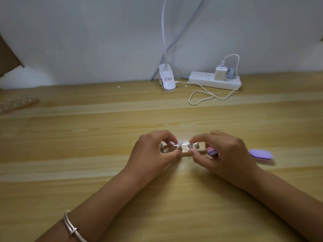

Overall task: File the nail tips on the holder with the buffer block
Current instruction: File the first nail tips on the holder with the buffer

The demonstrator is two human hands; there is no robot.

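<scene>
Both hands are in at the lower centre of the frame, working close together on the light wooden table (pixel 104 137). Between them lies the small pale wooden holder (pixel 186 153) with its shiny metal posts, flat on the boards and running left to right. The left hand (pixel 152 152) grasps the holder's left end, fingers curled over the back and thumb tucked against the front edge. The right hand (pixel 225 154) is on the other half, where its thumb and forefinger pinch a white nail tip (pixel 190 146) standing on its post. A second white nail tip (pixel 180 142) stands in the bright gap between the two hands, with no finger on it that I can see.

And the pink-and-lilac buffer block (pixel 211 151)? Its striped end peeks out under the right hand's curled fingers, just right of the holder. A lilac rounded piece (pixel 261 154) lies on the table at the far right of that hand; whether it is the same block running under the palm, I cannot tell.

A silver bangle (pixel 71 227) sits on the left forearm, bottom left. Up at the back, against the grey wall, stands a white clip lamp (pixel 167 81) with its neck rising out of frame. Just right of it is a white power strip (pixel 206 82) with a white charger plug (pixel 220 74), and a thin white cable (pixel 201 96) loops on the table. At the left edge lies another wooden strip with posts (pixel 17 104), well apart from the hands
</scene>
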